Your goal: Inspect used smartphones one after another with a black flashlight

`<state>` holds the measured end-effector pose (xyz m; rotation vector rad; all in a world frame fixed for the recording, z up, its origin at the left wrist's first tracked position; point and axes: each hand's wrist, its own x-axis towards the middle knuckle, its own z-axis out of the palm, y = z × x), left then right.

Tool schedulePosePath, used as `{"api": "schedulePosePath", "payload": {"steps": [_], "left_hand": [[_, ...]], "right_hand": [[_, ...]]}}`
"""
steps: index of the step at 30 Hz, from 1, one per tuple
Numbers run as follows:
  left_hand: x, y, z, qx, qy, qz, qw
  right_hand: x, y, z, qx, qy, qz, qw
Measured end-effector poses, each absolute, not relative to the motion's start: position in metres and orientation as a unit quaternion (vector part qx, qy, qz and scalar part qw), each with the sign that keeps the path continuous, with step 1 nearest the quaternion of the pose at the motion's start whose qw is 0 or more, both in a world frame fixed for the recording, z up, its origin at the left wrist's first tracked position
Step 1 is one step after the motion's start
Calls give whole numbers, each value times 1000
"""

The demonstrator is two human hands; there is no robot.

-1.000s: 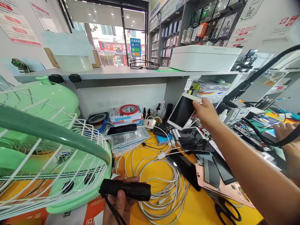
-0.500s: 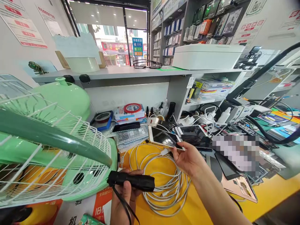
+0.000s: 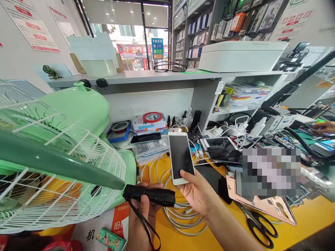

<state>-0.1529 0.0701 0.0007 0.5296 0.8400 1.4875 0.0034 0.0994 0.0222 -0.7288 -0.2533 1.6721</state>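
Note:
My left hand [image 3: 143,212] is wrapped round a black flashlight [image 3: 149,195], whose wrist strap hangs down below it. In my right hand [image 3: 195,191] is a white phone [image 3: 181,157] with a dark screen, held upright by its lower end with the thumb on the glass. Beneath both hands, a coiled white cable [image 3: 180,223] lies on the yellow table [image 3: 209,237]. The phone's top end stands in front of small items at the back of the table.
A green fan [image 3: 78,108] with a white wire guard fills the left. Scissors [image 3: 261,223], a pink tablet shell [image 3: 284,211] and device parts lie at the right. Behind is a grey shelf [image 3: 146,76]. Another person's hand [image 3: 324,128] shows at the far right.
The phone has been lifted off the table and turned upright in my right hand. The view has shifted, and scissors and another person's hand have come into sight. My left hand still holds the flashlight.

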Motion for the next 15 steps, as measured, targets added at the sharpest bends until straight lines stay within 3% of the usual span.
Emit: {"api": "schedulePosePath", "payload": {"steps": [7, 15], "left_hand": [[-155, 71, -2, 258, 365, 675, 587], [-160, 66, 3, 498, 314, 743, 319]], "right_hand": [[12, 124, 11, -248, -208, 781, 534], [10, 142, -1, -179, -186, 853, 455]]}}
